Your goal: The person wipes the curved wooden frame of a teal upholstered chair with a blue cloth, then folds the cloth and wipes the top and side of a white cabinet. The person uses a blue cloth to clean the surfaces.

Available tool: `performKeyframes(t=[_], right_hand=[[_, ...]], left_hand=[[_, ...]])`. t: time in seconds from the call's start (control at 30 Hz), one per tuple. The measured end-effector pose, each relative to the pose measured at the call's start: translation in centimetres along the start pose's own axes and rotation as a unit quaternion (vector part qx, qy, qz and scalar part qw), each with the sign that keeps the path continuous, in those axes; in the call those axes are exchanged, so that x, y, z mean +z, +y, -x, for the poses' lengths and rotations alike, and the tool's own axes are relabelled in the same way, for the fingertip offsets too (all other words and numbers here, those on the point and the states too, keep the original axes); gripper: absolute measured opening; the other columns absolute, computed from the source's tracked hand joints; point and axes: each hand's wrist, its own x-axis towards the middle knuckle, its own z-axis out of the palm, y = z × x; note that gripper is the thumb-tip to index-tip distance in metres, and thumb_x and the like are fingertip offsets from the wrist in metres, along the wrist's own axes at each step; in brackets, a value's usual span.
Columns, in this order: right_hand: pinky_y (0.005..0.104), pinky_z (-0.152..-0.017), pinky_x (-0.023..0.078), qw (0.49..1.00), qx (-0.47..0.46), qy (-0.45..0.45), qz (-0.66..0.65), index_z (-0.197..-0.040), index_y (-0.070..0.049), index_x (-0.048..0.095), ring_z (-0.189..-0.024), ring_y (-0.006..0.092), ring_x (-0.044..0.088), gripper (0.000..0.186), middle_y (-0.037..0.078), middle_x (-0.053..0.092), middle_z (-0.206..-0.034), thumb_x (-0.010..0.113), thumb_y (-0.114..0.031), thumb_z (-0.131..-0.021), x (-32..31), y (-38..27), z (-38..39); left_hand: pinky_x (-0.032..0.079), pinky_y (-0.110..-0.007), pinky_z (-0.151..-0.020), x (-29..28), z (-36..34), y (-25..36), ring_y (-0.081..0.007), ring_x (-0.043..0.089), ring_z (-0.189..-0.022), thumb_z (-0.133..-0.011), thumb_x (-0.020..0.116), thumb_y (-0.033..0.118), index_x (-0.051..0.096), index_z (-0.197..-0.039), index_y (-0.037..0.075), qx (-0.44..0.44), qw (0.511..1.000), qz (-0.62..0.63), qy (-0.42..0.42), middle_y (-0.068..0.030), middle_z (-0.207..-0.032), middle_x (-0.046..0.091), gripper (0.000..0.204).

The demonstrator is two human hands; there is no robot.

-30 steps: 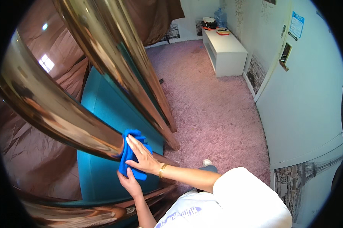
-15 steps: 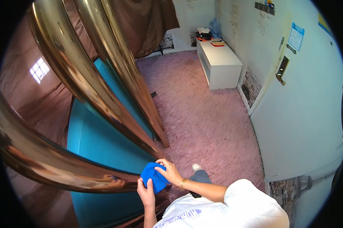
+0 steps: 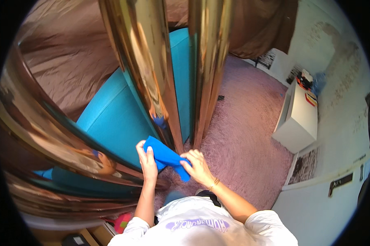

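A blue cloth is stretched between my two hands, just in front of shiny copper-gold curved tubes. My left hand grips the cloth's left end between thumb and fingers. My right hand, with a bracelet at the wrist, pinches its right end. The cloth is held in the air; whether it touches a tube I cannot tell. Behind the tubes stands a rounded teal padded piece, partly hidden, with a wrinkled brown sheet behind it.
Pink shaggy carpet covers the floor. At the right, a low white bench carries folded items and a blue water jug. A white door is at lower right, brown fabric hangs at the back, and a pink-green object lies at lower left.
The view has swung toward the tubes, shifting the bench and door rightward. My hands have left the lower tube and spread apart, opening out the bunched cloth between them.
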Motion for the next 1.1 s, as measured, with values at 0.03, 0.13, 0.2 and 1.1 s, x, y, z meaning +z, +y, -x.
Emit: performKeyframes(t=[0.03,0.13,0.2,1.1], right_hand=[[0.0345,-0.07,0.034,0.998,-0.037,0.036,0.033,-0.092,-0.007,0.059,-0.078,0.023,0.046,0.017,0.007,0.05,-0.078,0.061,-0.016,-0.077,-0.9,-0.2,-1.3],[0.0336,-0.067,0.034,0.98,-0.101,0.12,0.124,-0.086,-0.008,0.062,-0.075,0.0222,0.046,0.016,0.005,0.049,-0.075,0.066,-0.012,-0.071,-3.3,-1.4,-4.8],[0.0321,-0.064,0.033,0.961,-0.154,0.189,0.127,-0.086,-0.01,0.062,-0.06,0.0189,0.045,0.015,0.002,0.047,-0.063,0.067,-0.01,-0.071,-4.1,-1.2,-7.4],[0.0533,-0.105,0.013,0.928,-0.305,0.203,0.058,-0.133,-0.009,0.037,-0.13,0.0504,0.008,0.058,0.03,0.004,-0.142,0.049,-0.001,-0.077,0.8,-0.7,-11.9]], left_hand=[[0.034,-0.034,-0.091,0.2,-0.3,0.7,-0.0225,0.045,-0.101,-0.09,0.04,0.015,0.04,-0.116,0.002,0.014,1.0,0.015,0.009,-0.0143,-0.11,0.047,0.029],[0.033,-0.034,-0.094,0.7,-1.2,2.2,-0.0227,0.044,-0.106,-0.088,0.042,0.012,0.038,-0.119,0.001,0.08,0.996,0.01,0.031,-0.0146,-0.114,0.045,0.032],[0.035,-0.032,-0.091,2.1,-2.5,3.2,-0.0203,0.045,-0.103,-0.089,0.045,0.013,0.034,-0.121,0.001,0.128,0.987,0.048,0.081,-0.0152,-0.113,0.045,0.035],[0.023,-0.046,-0.103,5.3,-8.0,5.8,-0.0415,0.026,-0.125,-0.083,0.042,0.059,0.008,-0.137,-0.004,0.312,0.946,0.003,0.092,-0.0288,-0.137,0.019,0.09]])
